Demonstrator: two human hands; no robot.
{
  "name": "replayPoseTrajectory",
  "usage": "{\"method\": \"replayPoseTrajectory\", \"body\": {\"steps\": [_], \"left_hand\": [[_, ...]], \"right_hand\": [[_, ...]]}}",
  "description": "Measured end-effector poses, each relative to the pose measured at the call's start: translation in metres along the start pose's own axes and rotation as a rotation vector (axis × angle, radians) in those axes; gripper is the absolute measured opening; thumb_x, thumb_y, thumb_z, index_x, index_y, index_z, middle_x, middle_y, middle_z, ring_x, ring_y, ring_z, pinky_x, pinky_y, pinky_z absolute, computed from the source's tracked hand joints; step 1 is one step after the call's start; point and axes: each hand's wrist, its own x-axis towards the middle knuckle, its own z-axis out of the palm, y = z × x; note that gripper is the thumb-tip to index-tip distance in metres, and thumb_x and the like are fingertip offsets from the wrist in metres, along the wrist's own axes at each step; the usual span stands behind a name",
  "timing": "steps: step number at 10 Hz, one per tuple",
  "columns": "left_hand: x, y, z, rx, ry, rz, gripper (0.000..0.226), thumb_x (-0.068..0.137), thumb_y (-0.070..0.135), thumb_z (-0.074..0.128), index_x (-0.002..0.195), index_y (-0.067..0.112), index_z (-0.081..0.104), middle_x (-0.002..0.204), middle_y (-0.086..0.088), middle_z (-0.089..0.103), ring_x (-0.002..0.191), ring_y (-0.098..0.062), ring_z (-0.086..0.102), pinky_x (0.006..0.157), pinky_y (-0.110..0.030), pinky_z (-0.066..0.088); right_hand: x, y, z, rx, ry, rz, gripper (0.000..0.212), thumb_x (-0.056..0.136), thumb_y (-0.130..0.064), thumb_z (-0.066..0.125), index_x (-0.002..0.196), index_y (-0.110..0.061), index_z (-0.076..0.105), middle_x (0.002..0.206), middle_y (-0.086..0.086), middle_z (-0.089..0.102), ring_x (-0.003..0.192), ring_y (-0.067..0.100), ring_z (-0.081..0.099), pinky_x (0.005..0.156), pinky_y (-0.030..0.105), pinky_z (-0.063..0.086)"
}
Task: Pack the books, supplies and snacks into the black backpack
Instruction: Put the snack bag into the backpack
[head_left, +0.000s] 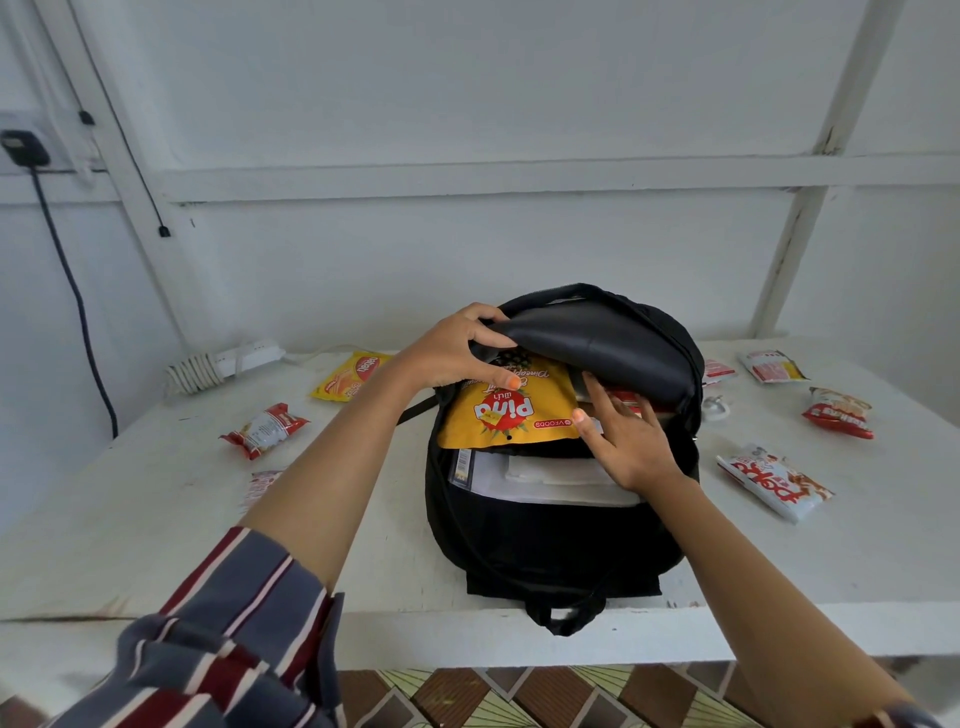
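The black backpack (550, 540) lies open on the white table (156, 545). My left hand (457, 348) grips the edge of its lifted front flap and holds it up. A yellow Pina snack bag (506, 415) lies in the opening, half inside. My right hand (628, 441) rests on the bag's right edge with fingers spread, reaching into the opening. White books or papers (545, 480) show inside the pack below the yellow bag. A red packet is partly visible behind my right fingers.
Loose snack packets lie on the table: a yellow one (348, 376) and a red-white one (265, 430) at left, several more at right (774, 480) (839, 413) (771, 366). A white power strip (228, 364) sits at the back left, with a black cable down the wall.
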Motion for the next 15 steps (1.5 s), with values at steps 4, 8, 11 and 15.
{"method": "replayPoseTrajectory", "body": {"steps": [4,8,11,15], "left_hand": [[-0.001,0.002,0.001,0.0,-0.007,-0.009,0.054,0.073,0.032,0.076,0.122,0.014,0.061,0.144,0.004,0.033,0.132,-0.016,0.032,0.108,-0.037,0.033],[0.001,0.001,0.004,-0.008,0.001,-0.005,0.054,0.072,0.034,0.076,0.121,0.015,0.062,0.143,0.004,0.034,0.13,-0.016,0.034,0.106,-0.037,0.036],[0.001,0.0,0.003,-0.016,-0.006,0.002,0.053,0.071,0.032,0.077,0.12,0.014,0.062,0.142,0.004,0.034,0.13,-0.015,0.034,0.107,-0.039,0.034],[0.001,-0.003,0.004,-0.005,-0.006,0.013,0.054,0.072,0.035,0.076,0.12,0.016,0.062,0.142,0.005,0.034,0.13,-0.014,0.033,0.102,-0.028,0.031]], "right_hand": [[0.005,-0.01,-0.007,0.153,0.049,-0.001,0.053,0.097,-0.049,0.024,0.144,-0.025,0.028,0.146,0.007,0.039,0.138,0.026,0.028,0.113,0.035,0.014],[0.006,-0.011,-0.012,0.049,0.044,0.098,0.06,0.095,-0.053,0.023,0.145,-0.019,0.022,0.142,0.012,0.043,0.134,0.029,0.035,0.113,0.039,0.019],[0.012,-0.033,-0.001,0.085,-0.129,-0.18,0.056,0.093,-0.053,0.038,0.144,-0.03,0.031,0.154,0.0,0.025,0.142,0.017,0.017,0.115,0.041,0.004],[0.028,-0.038,0.005,0.054,-0.126,-0.188,0.08,0.078,-0.062,0.057,0.145,-0.034,0.023,0.153,0.001,0.025,0.14,0.022,0.024,0.115,0.045,0.008]]}}
